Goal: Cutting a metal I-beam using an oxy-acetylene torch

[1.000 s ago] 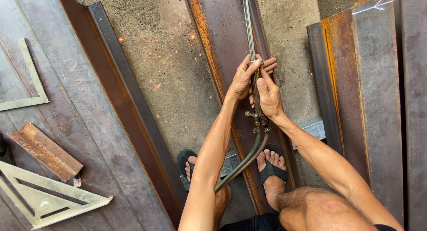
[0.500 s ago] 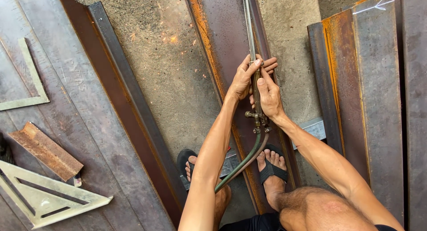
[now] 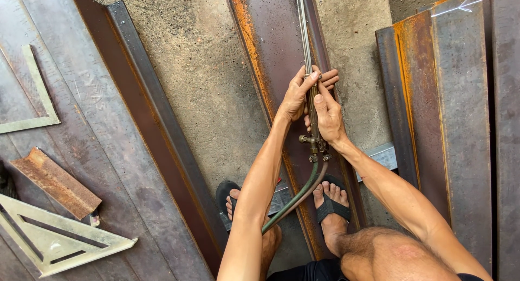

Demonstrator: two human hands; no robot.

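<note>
1. Your left hand (image 3: 297, 96) is wrapped shut around the body of the cutting torch (image 3: 312, 121), thumb up along its tubes.
2. Your right hand (image 3: 328, 114) is closed on the same torch from the other side, just below the left, thumb pressed on top.
3. The torch lies lengthwise over the rusty steel beam (image 3: 271, 86) in the middle; its thin tubes run off the top edge.
4. Brass valves sit just below your right hand; the green and dark hoses (image 3: 295, 197) trail back between your feet.
5. Both feet are in dark sandals (image 3: 330, 205), the right one on the beam.
6. Far left: a metal speed square (image 3: 54, 240) and a short rusty offcut (image 3: 54, 183) lie on steel plate, well apart from your hands.
</note>
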